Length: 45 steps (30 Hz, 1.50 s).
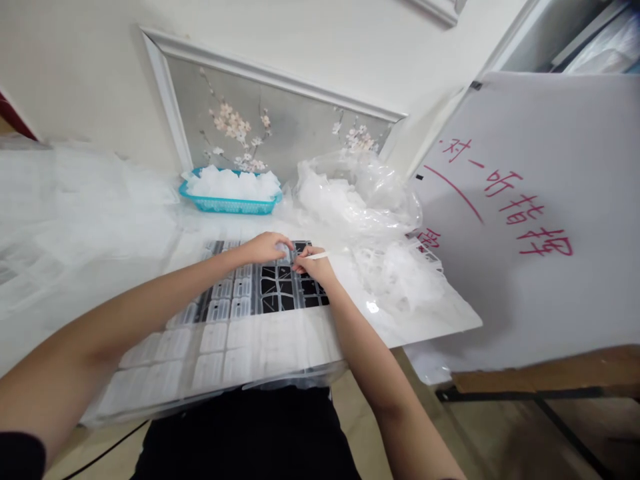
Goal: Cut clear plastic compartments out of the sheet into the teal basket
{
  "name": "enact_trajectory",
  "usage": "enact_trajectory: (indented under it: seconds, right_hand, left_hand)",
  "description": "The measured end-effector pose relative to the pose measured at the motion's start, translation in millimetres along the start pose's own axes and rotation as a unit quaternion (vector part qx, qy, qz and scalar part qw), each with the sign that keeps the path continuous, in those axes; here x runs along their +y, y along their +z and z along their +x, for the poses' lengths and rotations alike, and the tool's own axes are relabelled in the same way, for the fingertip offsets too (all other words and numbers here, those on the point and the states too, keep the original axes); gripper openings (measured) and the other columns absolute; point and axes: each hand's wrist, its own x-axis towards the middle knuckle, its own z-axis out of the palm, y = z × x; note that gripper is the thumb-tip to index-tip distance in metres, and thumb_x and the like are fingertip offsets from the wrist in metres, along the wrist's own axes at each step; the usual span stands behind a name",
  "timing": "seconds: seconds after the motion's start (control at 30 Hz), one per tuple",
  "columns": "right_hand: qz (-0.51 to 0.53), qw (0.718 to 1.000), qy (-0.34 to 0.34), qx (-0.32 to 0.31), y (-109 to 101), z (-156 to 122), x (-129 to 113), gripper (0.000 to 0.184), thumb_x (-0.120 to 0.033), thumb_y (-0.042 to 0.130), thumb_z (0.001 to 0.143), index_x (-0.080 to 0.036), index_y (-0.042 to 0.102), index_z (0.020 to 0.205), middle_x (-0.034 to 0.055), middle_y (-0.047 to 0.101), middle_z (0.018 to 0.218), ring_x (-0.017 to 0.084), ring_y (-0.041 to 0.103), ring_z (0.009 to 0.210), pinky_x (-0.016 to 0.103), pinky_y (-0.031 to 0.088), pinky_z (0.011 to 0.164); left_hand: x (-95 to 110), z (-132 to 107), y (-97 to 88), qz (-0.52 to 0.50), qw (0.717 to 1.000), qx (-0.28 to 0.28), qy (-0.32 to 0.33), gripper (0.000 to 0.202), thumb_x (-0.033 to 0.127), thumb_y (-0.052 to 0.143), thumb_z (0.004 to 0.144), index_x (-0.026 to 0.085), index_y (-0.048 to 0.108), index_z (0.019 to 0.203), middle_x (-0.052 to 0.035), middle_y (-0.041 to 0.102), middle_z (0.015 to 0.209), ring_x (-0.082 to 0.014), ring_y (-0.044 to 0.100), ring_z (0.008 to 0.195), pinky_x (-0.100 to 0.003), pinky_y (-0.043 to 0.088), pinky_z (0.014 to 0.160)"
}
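My left hand (269, 247) is over the far part of a tray of dark compartments (277, 288), its fingers curled round something pale and translucent that I cannot make out. Close on its right, my right hand (316, 265) pinches a slim white stick (319, 255) that slants across the fingers. The two hands' fingertips nearly meet above the dark cells. Thin pale strips lie in several of these cells. To the left, translucent plastic pieces (220, 310) stand in rows, and more pale rows (213, 367) run toward the table's near edge.
A blue basket (230, 205) heaped with white translucent pieces stands against the wall. Right of it lies a clear plastic bag (350, 193) of similar pieces. Loose clear parts (405, 280) cover the table's right side. A whiteboard (540, 287) with red writing leans at the right.
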Motion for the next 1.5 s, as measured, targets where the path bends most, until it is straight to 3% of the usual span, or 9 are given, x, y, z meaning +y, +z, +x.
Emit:
enact_trajectory:
  seconds: [0.5,0.6,0.73,0.9,1.0,1.17,1.3,1.4,1.5]
  right_hand:
    - [-0.043,0.999,0.023,0.022,8,6,2,0.024,-0.015,0.068,0.066,-0.021,0.046,0.059,-0.0036,0.062,0.045,0.010,0.056,0.040,0.017,0.041,0.037]
    - [-0.057,0.998,0.031,0.024,9,7,0,0.027,-0.015,0.068,0.066,-0.022,0.043,0.058,-0.0036,0.062,0.044,0.010,0.055,0.038,0.017,0.039,0.035]
    - [-0.064,0.997,0.029,0.032,11,7,0,0.026,-0.014,0.066,0.065,-0.022,0.043,0.057,-0.0038,0.061,0.044,0.010,0.055,0.037,0.018,0.041,0.036]
    - [-0.054,0.997,0.005,0.054,12,3,-1,0.022,-0.017,0.064,0.064,-0.022,0.044,0.057,-0.0042,0.059,0.043,0.010,0.053,0.037,0.019,0.039,0.035]
    - [-0.038,0.997,-0.023,0.063,15,-1,-6,0.018,-0.021,0.063,0.066,-0.022,0.046,0.061,-0.0044,0.063,0.050,0.009,0.053,0.039,0.018,0.040,0.038]
    - [-0.022,0.998,-0.042,0.045,29,-2,-10,0.018,-0.027,0.064,0.071,-0.022,0.048,0.066,-0.0030,0.066,0.055,0.010,0.056,0.043,0.020,0.044,0.042]
    - [-0.064,0.990,-0.102,0.072,35,-7,-15,0.022,-0.043,0.054,0.088,-0.021,0.061,0.089,0.0002,0.072,0.067,0.015,0.064,0.052,0.026,0.053,0.052]
    - [-0.178,0.949,-0.233,0.115,35,-14,-23,0.033,-0.045,0.042,0.097,-0.027,0.065,0.113,0.0052,0.074,0.108,0.021,0.071,0.095,0.038,0.057,0.084]
    - [-0.288,0.882,-0.361,0.090,35,-16,-26,0.027,-0.041,0.059,0.092,-0.028,0.067,0.114,0.0048,0.058,0.140,0.025,0.051,0.132,0.044,0.042,0.110]
  left_hand:
    - [-2,-11,20.6,0.136,0.988,-0.025,0.063,0.018,0.031,0.057,0.083,0.025,0.072,0.091,-0.0065,0.062,0.098,-0.0218,0.061,0.087,-0.031,0.044,0.073]
    - [-6,-7,20.5,-0.106,0.986,0.125,-0.026,0.012,0.032,0.070,0.072,0.022,0.069,0.077,-0.0040,0.063,0.087,-0.0194,0.061,0.079,-0.030,0.045,0.072]
    - [-19,0,-2.0,-0.315,0.871,0.353,-0.128,0.026,0.044,0.063,0.077,0.019,0.061,0.083,-0.0015,0.058,0.072,-0.0141,0.055,0.062,-0.026,0.044,0.057]
    - [-32,-6,-36.0,-0.402,0.790,0.445,-0.128,0.029,0.044,0.066,0.075,0.019,0.054,0.083,0.0010,0.056,0.071,-0.0103,0.056,0.061,-0.021,0.042,0.054]
    - [-33,-12,-35.1,-0.471,0.762,0.427,-0.125,0.029,0.038,0.075,0.070,0.017,0.056,0.078,0.0003,0.061,0.074,-0.0124,0.063,0.068,-0.022,0.047,0.059]
    - [-29,-16,-18.7,-0.554,0.764,0.276,-0.180,0.030,0.039,0.074,0.077,0.013,0.061,0.084,-0.0046,0.065,0.076,-0.0170,0.066,0.060,-0.029,0.054,0.055]
    - [-24,-17,-12.9,-0.579,0.754,0.255,-0.176,0.025,0.033,0.071,0.082,0.011,0.061,0.081,-0.0061,0.065,0.075,-0.0196,0.069,0.067,-0.035,0.059,0.065]
    - [-15,-16,-5.0,-0.598,0.753,0.223,-0.160,0.022,0.030,0.069,0.084,0.010,0.062,0.085,-0.0081,0.067,0.081,-0.0186,0.068,0.071,-0.037,0.060,0.071]
    - [-5,-18,7.4,-0.592,0.773,0.174,-0.150,0.023,0.030,0.067,0.086,0.009,0.066,0.095,-0.0097,0.068,0.084,-0.0152,0.065,0.067,-0.028,0.057,0.061]
